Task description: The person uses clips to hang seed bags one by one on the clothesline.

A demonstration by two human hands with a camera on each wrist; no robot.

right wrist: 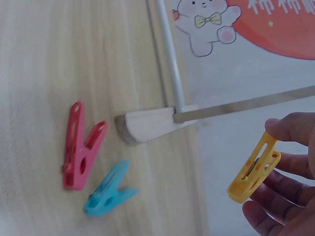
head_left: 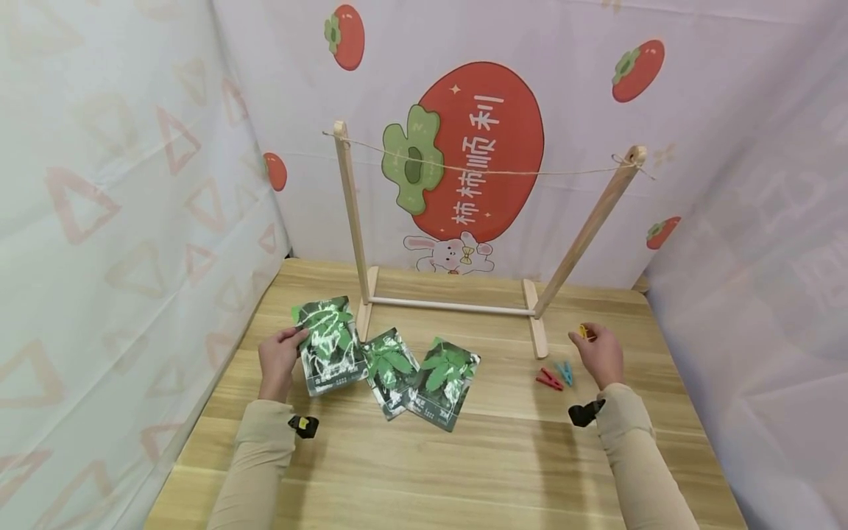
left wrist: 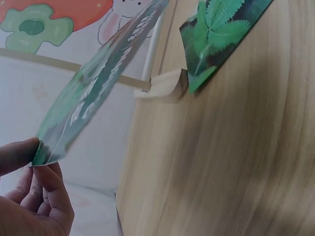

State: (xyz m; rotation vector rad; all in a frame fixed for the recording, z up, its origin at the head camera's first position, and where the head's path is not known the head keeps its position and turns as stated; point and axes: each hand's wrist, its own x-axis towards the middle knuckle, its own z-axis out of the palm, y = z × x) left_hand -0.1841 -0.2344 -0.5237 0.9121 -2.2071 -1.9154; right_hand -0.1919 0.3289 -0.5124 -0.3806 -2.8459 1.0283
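My left hand (head_left: 278, 358) pinches the edge of a glossy green leaf-printed card (head_left: 329, 344), lifted off the table at the left. In the left wrist view that card (left wrist: 93, 88) tilts up, gripped between thumb and fingers. Two more such cards lie on the wood, a middle one (head_left: 391, 370) partly beneath a right one (head_left: 442, 383). At the right, my right hand (head_left: 603, 353) holds a yellow clothespin (right wrist: 253, 169) by its handle ends, above the table. Close by lie a red clothespin (right wrist: 78, 152) and a blue clothespin (right wrist: 109, 191).
Behind the cards stands a wooden frame with a left post (head_left: 352, 213), a right post (head_left: 589, 228) and a white bottom bar (head_left: 450, 305). A thin string (head_left: 510, 173) spans the post tops. Printed cloth (head_left: 570, 44) walls in the wooden table (head_left: 424, 478).
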